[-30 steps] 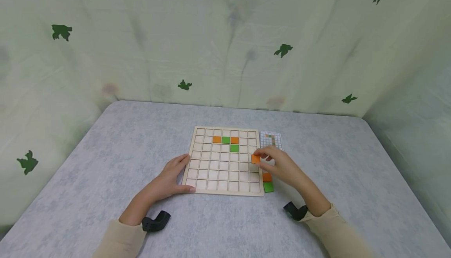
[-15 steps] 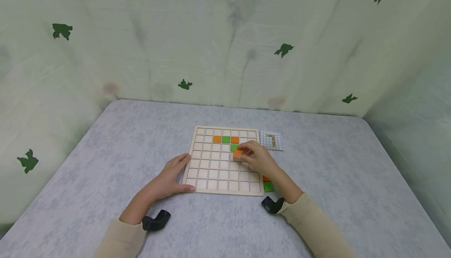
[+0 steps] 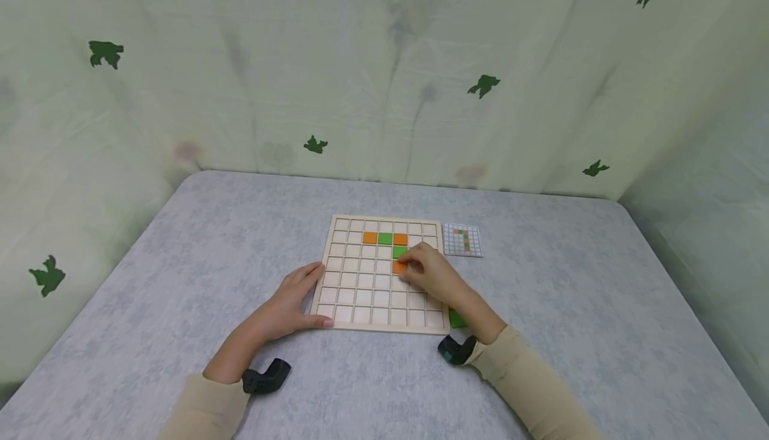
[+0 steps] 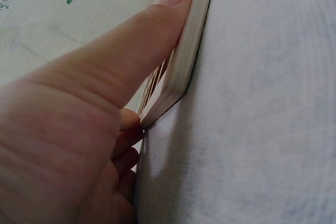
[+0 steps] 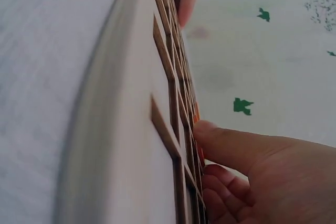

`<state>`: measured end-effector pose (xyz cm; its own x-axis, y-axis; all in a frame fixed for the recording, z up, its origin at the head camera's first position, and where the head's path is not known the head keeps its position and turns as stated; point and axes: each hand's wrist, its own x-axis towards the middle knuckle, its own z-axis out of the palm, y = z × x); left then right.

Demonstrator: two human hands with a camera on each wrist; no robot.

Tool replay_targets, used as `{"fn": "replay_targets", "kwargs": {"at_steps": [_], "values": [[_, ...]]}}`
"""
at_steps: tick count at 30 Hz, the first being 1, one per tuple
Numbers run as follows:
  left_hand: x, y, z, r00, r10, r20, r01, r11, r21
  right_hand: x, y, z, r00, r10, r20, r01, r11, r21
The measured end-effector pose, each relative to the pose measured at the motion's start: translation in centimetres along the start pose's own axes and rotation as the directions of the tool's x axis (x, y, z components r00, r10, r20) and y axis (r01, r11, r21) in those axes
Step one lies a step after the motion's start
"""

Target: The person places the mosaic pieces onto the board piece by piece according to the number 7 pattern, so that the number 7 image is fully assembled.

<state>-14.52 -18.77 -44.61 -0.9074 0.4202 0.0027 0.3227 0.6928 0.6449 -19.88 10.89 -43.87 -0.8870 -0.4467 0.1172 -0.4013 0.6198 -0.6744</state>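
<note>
A wooden grid board lies on the table. Its second row holds an orange tile, a green tile and another orange tile, with a second green tile below the last. Directly under that green tile, my right hand pinches an orange tile at its cell, covering its right part. In the right wrist view, the thumb and fingers meet at the orange sliver. My left hand holds the board's near left corner, thumb along the front edge, fingers at the left side.
A small printed card with a coloured grid pattern lies beside the board's far right edge. A loose green tile sits by the near right corner, partly behind my right forearm. A patterned curtain hangs behind the table.
My right hand has carried the orange tile leftward from the board's right edge to the cell under the green tile and lowered it there. My left hand stays in place.
</note>
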Motion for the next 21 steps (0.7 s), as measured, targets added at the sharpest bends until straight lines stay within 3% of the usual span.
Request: {"fn": "replay_targets", "kwargs": {"at_steps": [5,10,21], "values": [[0.0,0.1,0.0,1.0,-0.005,0.015,0.005,1.0,0.005,-0.3,-0.4,-1.1,1.0,0.018,0.022,-0.019,0.998,0.067],[0.0,0.2,-0.1,1.0,-0.01,0.015,0.01,1.0,0.006,-1.4,-0.8,-3.0,1.0,-0.006,-0.004,0.006,0.994,0.112],[0.0,0.2,-0.1,1.0,-0.009,0.015,0.009,1.0,0.0,-6.3,-0.7,-5.9,0.998,-0.053,-0.036,0.054,0.998,0.042]]}}
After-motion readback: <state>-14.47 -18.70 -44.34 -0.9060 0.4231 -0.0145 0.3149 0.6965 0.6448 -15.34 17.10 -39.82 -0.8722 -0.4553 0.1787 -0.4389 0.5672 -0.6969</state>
